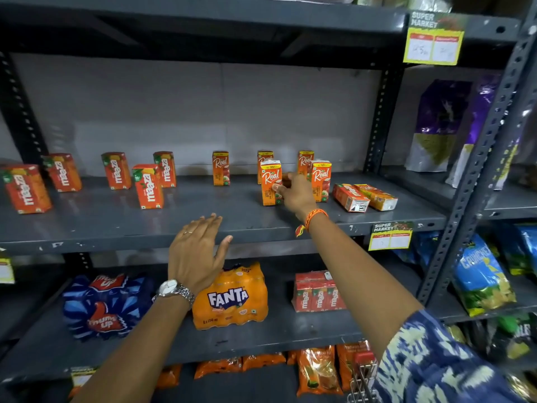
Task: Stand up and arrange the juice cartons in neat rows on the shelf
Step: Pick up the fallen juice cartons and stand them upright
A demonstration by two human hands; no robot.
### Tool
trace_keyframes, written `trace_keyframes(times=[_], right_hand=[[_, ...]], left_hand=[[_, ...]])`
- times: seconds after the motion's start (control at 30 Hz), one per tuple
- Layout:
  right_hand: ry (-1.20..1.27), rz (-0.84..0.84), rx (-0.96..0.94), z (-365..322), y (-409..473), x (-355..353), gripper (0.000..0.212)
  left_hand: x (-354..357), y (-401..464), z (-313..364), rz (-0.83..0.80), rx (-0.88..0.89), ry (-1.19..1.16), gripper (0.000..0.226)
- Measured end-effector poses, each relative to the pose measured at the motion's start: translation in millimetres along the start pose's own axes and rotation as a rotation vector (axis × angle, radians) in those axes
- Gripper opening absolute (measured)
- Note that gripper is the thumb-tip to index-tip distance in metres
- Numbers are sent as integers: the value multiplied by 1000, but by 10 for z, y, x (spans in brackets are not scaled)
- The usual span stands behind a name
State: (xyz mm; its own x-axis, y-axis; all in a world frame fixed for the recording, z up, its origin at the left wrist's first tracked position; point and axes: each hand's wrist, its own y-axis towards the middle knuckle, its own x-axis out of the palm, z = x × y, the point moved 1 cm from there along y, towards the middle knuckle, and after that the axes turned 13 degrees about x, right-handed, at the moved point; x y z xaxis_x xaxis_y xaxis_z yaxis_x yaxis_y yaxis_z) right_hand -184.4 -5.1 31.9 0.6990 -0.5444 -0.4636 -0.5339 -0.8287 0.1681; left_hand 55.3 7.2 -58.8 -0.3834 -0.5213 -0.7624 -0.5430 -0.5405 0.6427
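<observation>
On the grey middle shelf (pixel 116 228), several red Maaza cartons (pixel 147 186) stand scattered on the left. Several orange Real cartons (pixel 220 168) stand on the right in two loose rows. My right hand (pixel 295 194) reaches in and grips the front Real apple carton (pixel 268 177) by its right side, thumb on its front; the carton is upright. Another Real carton (pixel 321 180) stands just right of that hand. Two cartons (pixel 350 197) lie flat at the shelf's right end. My left hand (pixel 196 251) hovers open at the shelf's front edge, fingers spread, holding nothing.
The shelf below holds a Thums Up pack (pixel 101 306), a Fanta pack (pixel 232 298) and a wrapped Maaza pack (pixel 316 292). Snack bags (pixel 482 280) and purple pouches (pixel 438 126) fill the neighbouring rack on the right. A price tag (pixel 390 235) hangs on the shelf edge.
</observation>
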Motion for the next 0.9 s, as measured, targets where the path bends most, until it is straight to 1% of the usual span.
trace_keyframes(times=[0.27, 0.37, 0.43, 0.47, 0.5, 0.53, 0.6, 0.63, 0.67, 0.7, 0.77, 0.83, 0.9], right_hand=[[-19, 4, 74, 16, 69, 25, 38], [-70, 3, 61, 16, 65, -16, 35], [-45, 60, 28, 10, 17, -120, 31], [-1, 121, 6, 11, -32, -217, 30], [19, 223, -24, 24, -104, -336, 28], [-7, 362, -48, 63, -171, -475, 28], [-152, 641, -34, 197, -281, -759, 32], [-222, 735, 6, 272, -317, -880, 36], [-281, 787, 63, 336, -331, -969, 40], [-338, 804, 137, 385, -338, -1034, 44], [-458, 776, 293, 432, -328, -1086, 51], [-521, 694, 397, 450, -290, -1084, 52], [-553, 606, 453, 450, -259, -1060, 48]], left_hand=[[-3, 9, 43, -21, -17, -14, 63], [-7, 13, 39, -31, -12, -14, 65], [0, 11, 47, -30, -21, -14, 66], [4, 11, 53, -28, -26, -17, 65], [9, 10, 60, -22, -32, -23, 65], [17, 9, 65, -14, -38, -29, 65], [30, 4, 70, -4, -43, -35, 63], [35, -5, 73, -4, -42, -34, 63], [36, -8, 73, -3, -40, -30, 62], [40, -11, 72, 0, -37, -27, 61], [40, -8, 73, 4, -33, -30, 60], [34, 2, 72, 2, -32, -32, 60], [36, 6, 62, 2, -26, -30, 60]])
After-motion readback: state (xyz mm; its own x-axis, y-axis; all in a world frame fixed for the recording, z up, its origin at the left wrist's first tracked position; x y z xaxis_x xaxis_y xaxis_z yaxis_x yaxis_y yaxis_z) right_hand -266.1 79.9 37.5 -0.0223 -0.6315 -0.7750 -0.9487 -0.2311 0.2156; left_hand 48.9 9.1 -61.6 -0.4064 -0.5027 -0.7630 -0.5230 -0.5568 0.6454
